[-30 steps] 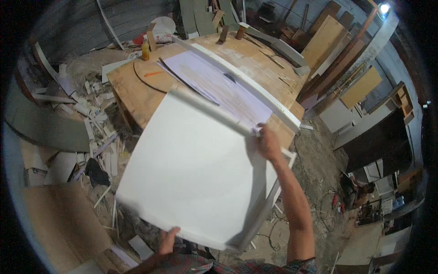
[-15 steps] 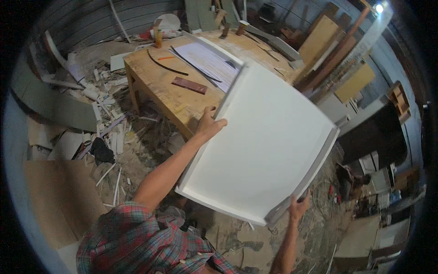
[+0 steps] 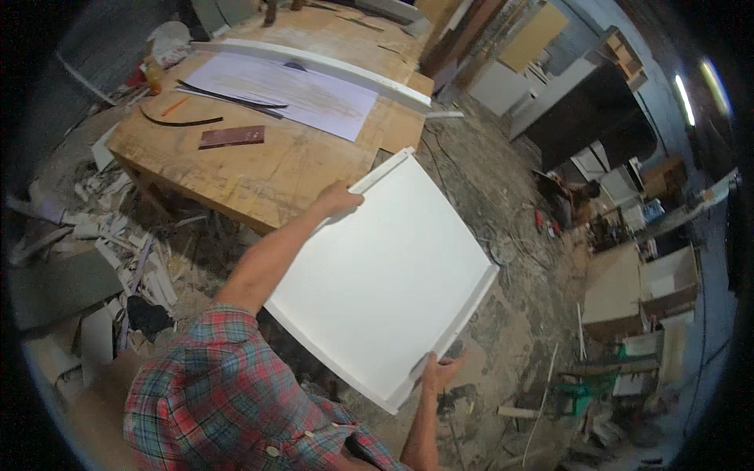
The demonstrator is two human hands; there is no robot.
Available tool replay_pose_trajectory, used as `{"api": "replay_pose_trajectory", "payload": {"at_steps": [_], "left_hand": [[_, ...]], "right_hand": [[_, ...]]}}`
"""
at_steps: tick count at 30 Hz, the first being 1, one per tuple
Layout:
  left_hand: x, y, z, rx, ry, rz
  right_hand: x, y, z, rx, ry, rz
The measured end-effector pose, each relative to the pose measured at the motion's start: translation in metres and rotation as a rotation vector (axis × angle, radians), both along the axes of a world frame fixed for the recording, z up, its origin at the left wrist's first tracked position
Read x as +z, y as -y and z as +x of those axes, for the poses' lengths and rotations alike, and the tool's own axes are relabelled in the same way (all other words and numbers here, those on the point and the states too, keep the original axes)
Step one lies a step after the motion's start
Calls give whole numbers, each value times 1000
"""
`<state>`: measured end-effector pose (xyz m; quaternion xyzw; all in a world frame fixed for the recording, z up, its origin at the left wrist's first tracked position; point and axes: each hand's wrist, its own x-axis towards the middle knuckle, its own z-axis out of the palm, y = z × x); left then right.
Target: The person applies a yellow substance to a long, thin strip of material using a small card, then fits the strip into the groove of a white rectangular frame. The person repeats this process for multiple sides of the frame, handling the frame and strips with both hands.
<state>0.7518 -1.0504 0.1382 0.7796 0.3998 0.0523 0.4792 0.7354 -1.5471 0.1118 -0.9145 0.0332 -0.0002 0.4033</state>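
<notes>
Between my two hands I carry a white panel with raised edges (image 3: 385,275), tilted, beside the front right corner of the wooden workbench (image 3: 290,177). My left hand (image 3: 338,199) grips its left raised edge near the bench, fingers wrapped over the rim. Lower down on the opposite edge, my right hand (image 3: 442,372) holds the panel, with part of its fingers hidden behind it. On the bench lie a white sheet (image 3: 330,110), a long white strip (image 3: 330,67), a dark red flat block (image 3: 232,136) and thin black strips (image 3: 182,122).
Offcuts and scraps (image 3: 149,267) litter the floor left of the bench. A large dark panel (image 3: 593,118) leans at the right. Another person (image 3: 569,200) crouches beyond the floor cables. White boxes (image 3: 667,275) and a green stool (image 3: 585,392) stand at the right.
The panel has swung away from over the bench, down and to the left in view, with both hands still on it. My view has turned right, uncovering more of the bench top and floor.
</notes>
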Motion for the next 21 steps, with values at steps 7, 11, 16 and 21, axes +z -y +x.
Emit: {"api": "replay_pose_trajectory", "payload": {"at_steps": [7,11,16,21], "left_hand": [[-37,-122,14,-283,-2,8],[-58,-187,46,-414,19,150],[-89,-245,87,-418,-82,240],[-84,-259,105,-440,-110,332]], "right_hand": [[-22,-108,-47,-27,83,-33],[-42,-161,-58,-2,197,-82],[-11,-249,-85,-127,-25,41],[-11,-290,-96,-204,-62,-23]]}}
